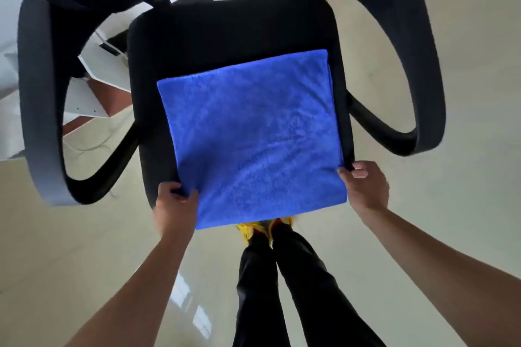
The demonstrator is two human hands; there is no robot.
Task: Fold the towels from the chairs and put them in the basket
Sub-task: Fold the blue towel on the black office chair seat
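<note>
On the black chair seat [225, 34] lies the blue towel [253, 135], folded flat into a rough square, its near edge overhanging the seat front above yellow shoes [248, 229]. The left hand [174, 205] pinches the near left corner; the right hand [365, 189] appears to pinch the near right edge, its fingers partly hidden. Curved armrests [36, 93] flank the seat, with open pale floor [465, 22] beyond them and white furniture [104, 65] at the left.

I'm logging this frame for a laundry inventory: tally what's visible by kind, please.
blue towel: 1
office chair: 1
hands: 2, left hand and right hand, each gripping a towel edge
yellow shoes: 2
Total: 6
</note>
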